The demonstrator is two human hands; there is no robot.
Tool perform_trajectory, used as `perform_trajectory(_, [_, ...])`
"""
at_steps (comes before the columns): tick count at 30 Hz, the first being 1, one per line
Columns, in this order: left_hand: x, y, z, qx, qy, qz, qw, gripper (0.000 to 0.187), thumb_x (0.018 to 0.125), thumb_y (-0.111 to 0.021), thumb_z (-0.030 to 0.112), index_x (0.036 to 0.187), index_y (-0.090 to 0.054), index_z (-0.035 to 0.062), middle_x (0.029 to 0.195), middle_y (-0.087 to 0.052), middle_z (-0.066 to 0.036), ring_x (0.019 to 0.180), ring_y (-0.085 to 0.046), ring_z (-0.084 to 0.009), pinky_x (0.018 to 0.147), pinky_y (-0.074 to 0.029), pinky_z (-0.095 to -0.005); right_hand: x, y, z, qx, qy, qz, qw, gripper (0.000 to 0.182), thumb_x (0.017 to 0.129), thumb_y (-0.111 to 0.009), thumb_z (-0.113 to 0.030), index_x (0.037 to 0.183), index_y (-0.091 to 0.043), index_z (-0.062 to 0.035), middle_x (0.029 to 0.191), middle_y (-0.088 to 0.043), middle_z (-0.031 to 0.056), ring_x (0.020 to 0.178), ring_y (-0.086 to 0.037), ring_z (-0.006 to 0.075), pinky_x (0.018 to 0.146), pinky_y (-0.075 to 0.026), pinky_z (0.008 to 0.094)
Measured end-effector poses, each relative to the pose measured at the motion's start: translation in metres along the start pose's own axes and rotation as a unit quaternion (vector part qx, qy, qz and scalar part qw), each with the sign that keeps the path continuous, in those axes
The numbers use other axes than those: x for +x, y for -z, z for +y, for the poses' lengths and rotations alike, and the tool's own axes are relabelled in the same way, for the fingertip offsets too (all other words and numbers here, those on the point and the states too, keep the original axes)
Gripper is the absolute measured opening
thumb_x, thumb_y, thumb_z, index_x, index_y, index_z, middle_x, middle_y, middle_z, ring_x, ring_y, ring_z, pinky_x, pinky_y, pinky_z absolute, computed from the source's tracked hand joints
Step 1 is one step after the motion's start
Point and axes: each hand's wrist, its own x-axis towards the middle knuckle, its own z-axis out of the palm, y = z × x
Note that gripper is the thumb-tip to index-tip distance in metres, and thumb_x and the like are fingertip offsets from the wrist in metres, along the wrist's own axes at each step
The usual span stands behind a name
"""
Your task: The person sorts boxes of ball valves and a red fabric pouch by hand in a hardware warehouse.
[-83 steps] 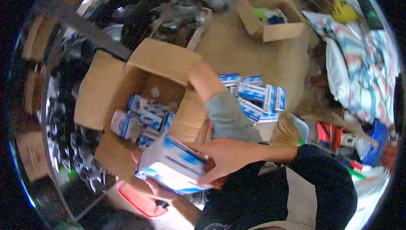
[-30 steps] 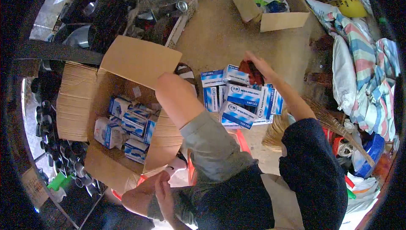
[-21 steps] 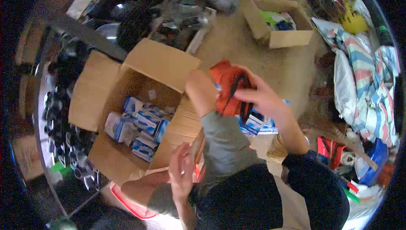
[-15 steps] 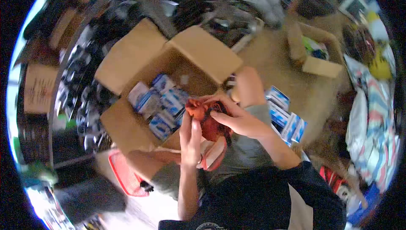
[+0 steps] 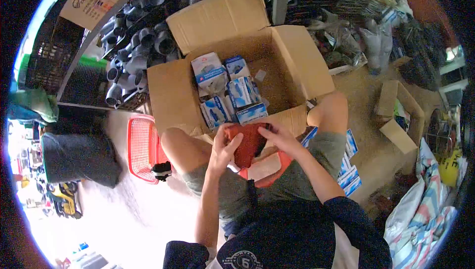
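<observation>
A dark red, soft-looking item is held between both hands, above the lap. My left hand grips its left side, thumb on top. My right hand grips its upper right corner, fingers closed on a dark edge. Just beyond the hands stands an open cardboard box with several blue and white small boxes inside, mostly in its left part. Below the red item, a red object with a pale surface lies between the legs.
A red plastic basket stands left of the legs. More blue and white boxes lie by the right thigh. A smaller open carton is at the right. Grey pipe fittings fill the rack behind, and a striped sack lies lower right.
The view has swung, so the large box now appears higher and farther right. The red item looks flatter and more spread out between the hands, no longer bunched up.
</observation>
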Motion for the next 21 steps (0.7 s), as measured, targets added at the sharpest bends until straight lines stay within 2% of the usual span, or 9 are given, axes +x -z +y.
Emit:
perform_trajectory(3, [0.009,0.008,-0.011,-0.085,-0.012,-0.033,0.996,0.035,0.09,-0.067,0.018,0.118,-0.056,0.0012,0.096,-0.065,-0.006,0.089,-0.059,-0.0134,0.083,-0.048,-0.0289,0.005,0.004,-0.015,-0.067,-0.007,0.024,0.997,0.041,0.095,-0.06,-0.035,0.12,-0.061,-0.0012,0.116,-0.066,0.0107,0.109,-0.059,0.0193,0.096,-0.045,0.0309])
perform_trajectory(5, [0.006,0.016,-0.006,-0.001,0.08,-0.017,0.997,0.037,0.088,-0.069,0.018,0.119,-0.056,0.0021,0.096,-0.066,-0.007,0.088,-0.06,-0.0146,0.081,-0.049,-0.0296,0.016,0.013,-0.004,-0.083,0.047,0.015,0.995,0.04,0.095,-0.06,-0.033,0.117,-0.062,0.0004,0.111,-0.067,0.0121,0.104,-0.061,0.0182,0.09,-0.046,0.0307])
perform_trajectory(7, [0.006,0.019,-0.003,0.075,0.071,0.001,0.995,0.038,0.087,-0.07,0.018,0.118,-0.057,0.0026,0.094,-0.067,-0.008,0.086,-0.061,-0.0156,0.079,-0.049,-0.0303,0.013,0.02,-0.015,-0.094,0.056,0.007,0.994,0.038,0.095,-0.06,-0.032,0.116,-0.063,0.0,0.111,-0.067,0.0115,0.102,-0.062,0.0185,0.088,-0.047,0.031])
perform_trajectory(9, [0.011,0.017,-0.005,0.14,-0.047,0.02,0.989,0.038,0.085,-0.072,0.018,0.116,-0.058,0.0028,0.09,-0.067,-0.009,0.082,-0.062,-0.0163,0.077,-0.05,-0.031,0.004,0.025,-0.037,-0.147,0.08,0.03,0.985,0.034,0.095,-0.061,-0.029,0.113,-0.063,-0.0004,0.108,-0.068,0.0093,0.098,-0.061,0.0162,0.085,-0.047,0.031])
perform_trajectory(12, [0.012,0.028,0.007,0.236,0.033,0.002,0.971,0.034,0.083,-0.075,0.016,0.11,-0.061,0.0011,0.092,-0.068,-0.01,0.084,-0.063,-0.0171,0.078,-0.051,-0.0315,0.004,0.037,-0.037,-0.088,0.08,0.042,0.992,0.031,0.095,-0.061,-0.028,0.11,-0.063,-0.0011,0.103,-0.068,0.0062,0.094,-0.06,0.0134,0.084,-0.047,0.0292])
perform_trajectory(13, [0.016,0.032,0.004,0.153,0.114,-0.017,0.981,0.032,0.08,-0.077,0.018,0.102,-0.062,0.0009,0.102,-0.068,-0.011,0.092,-0.063,-0.0188,0.084,-0.049,-0.0324,0.005,0.041,-0.039,-0.068,0.074,0.039,0.994,0.03,0.095,-0.062,-0.027,0.11,-0.064,-0.0022,0.098,-0.067,0.0036,0.091,-0.059,0.0118,0.082,-0.047,0.0279])
perform_trajectory(16, [0.019,0.03,-0.007,0.302,-0.179,0.034,0.936,0.029,0.081,-0.075,0.016,0.1,-0.061,0.0001,0.104,-0.067,-0.011,0.097,-0.062,-0.0178,0.087,-0.048,-0.0319,-0.003,0.047,-0.052,-0.067,0.07,0.043,0.994,0.029,0.095,-0.061,-0.026,0.112,-0.064,-0.0028,0.1,-0.067,0.0035,0.091,-0.059,0.0111,0.083,-0.046,0.0269])
perform_trajectory(19, [0.018,0.03,-0.006,0.059,-0.124,-0.052,0.989,0.019,0.088,-0.067,0.014,0.096,-0.057,0.0009,0.096,-0.062,-0.007,0.094,-0.057,-0.0133,0.083,-0.046,-0.03,0.003,0.055,-0.038,-0.02,0.043,0.041,0.998,0.029,0.094,-0.062,-0.024,0.114,-0.065,-0.0031,0.102,-0.067,0.0038,0.094,-0.06,0.011,0.085,-0.047,0.0262])
perform_trajectory(21, [0.021,0.023,-0.001,0.009,-0.08,-0.019,0.997,0.014,0.091,-0.062,0.013,0.095,-0.054,0.0023,0.092,-0.056,-0.004,0.09,-0.051,-0.0101,0.08,-0.043,-0.028,0.004,0.059,-0.032,0.167,0.048,0.05,0.984,0.03,0.095,-0.06,-0.026,0.114,-0.065,-0.0034,0.104,-0.068,0.0037,0.097,-0.061,0.0123,0.088,-0.047,0.0278])
